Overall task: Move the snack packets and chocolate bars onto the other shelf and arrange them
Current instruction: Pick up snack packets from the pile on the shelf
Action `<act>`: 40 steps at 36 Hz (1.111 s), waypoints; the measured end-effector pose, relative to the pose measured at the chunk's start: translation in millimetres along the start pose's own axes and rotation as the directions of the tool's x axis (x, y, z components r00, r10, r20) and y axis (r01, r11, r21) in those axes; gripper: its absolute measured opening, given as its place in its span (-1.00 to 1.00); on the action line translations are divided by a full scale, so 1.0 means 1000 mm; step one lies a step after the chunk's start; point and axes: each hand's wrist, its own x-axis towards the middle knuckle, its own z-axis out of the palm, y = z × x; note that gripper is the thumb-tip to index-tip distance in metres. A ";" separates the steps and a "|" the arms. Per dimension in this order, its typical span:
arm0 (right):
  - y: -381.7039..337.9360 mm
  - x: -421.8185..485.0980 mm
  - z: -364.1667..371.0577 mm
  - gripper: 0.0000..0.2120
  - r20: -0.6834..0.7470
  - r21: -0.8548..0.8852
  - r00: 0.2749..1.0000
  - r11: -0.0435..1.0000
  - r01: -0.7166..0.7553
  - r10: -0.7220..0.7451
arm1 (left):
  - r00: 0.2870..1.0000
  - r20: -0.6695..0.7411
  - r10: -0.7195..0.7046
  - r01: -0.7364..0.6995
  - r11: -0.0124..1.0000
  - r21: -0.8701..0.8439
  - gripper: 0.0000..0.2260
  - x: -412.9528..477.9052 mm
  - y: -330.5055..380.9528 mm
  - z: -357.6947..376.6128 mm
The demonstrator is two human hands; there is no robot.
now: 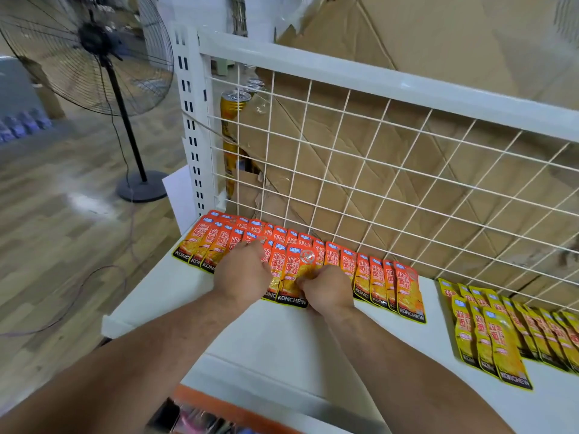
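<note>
Arranging step: judged to be in hand. Both hands are at the middle of the overlapped rows of orange KONCHEW snack packets (407, 286), squaring them up on the white shelf (282, 346).
Left hand (242, 270): grip closed, knuckles up, fingers curled down onto the packets left of centre. The fingertips are hidden.
Right hand (326, 289): grip closed, thumb and fingers pinching the lower part of a front-row packet just beside the left hand.
Position of orange packets: lying flat at the back of the shelf against the wire mesh panel (376, 170), running from the left upright towards the right, each overlapping its neighbour.
Position of yellow KONCHEW snack packets (501, 343): same shelf, further right, apart from the orange run and fanned in like manner.
Next move, judged: even out the overlap of the centre packets so the front row reads as one line with the lower edges level, without dragging the neighbours out of place.
Count, orange packets: two overlapping rows, roughly twenty or more. An exact figure cannot be given, since the hands cover several.
Count, yellow packets: about ten in view. The frame edge cuts off the rest.
Count, chocolate bars: none in view.
Count, drink cans (233, 111): at least three tops seen behind the mesh, beside flattened cardboard (423, 42).
</note>
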 end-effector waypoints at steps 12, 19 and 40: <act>-0.002 -0.007 0.006 -0.81 -0.060 -0.207 0.998 0.978 0.017 -0.030 | 0.998 0.026 0.051 -0.052 0.998 0.038 -0.71 -0.010 -0.001 -0.002; 0.003 -0.016 0.000 -0.72 -0.115 -0.195 0.987 0.977 0.084 -0.108 | 0.977 0.014 0.211 -0.211 0.971 0.110 -0.76 -0.017 0.005 0.007; 0.163 -0.070 -0.145 -0.11 -0.174 -0.632 0.947 0.769 0.102 -0.269 | 0.715 0.393 0.578 -0.647 0.760 0.060 -0.43 -0.080 0.179 0.081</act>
